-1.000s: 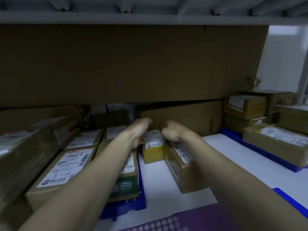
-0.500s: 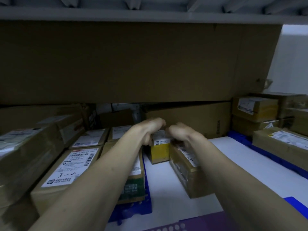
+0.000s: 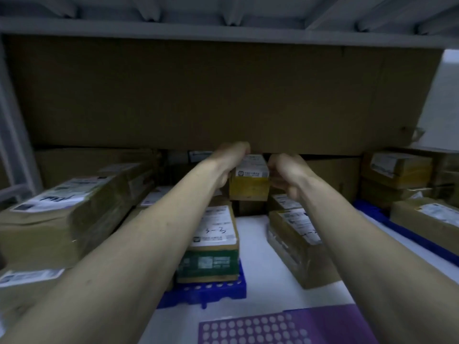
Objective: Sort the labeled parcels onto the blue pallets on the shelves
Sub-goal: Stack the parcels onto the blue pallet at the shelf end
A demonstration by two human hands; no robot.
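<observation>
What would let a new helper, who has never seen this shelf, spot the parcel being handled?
Look under the big cardboard sheet at the shelf's back. Between both hands sits the small yellow parcel, the only yellow one, white label on top.

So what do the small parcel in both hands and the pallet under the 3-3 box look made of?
Small parcel: yellowish-brown cardboard, matte, with a white paper label on top; likely taped, too blurred to confirm. Blue pallet: looks like moulded plastic, uniform saturated blue with a regular grid of holes.
</observation>
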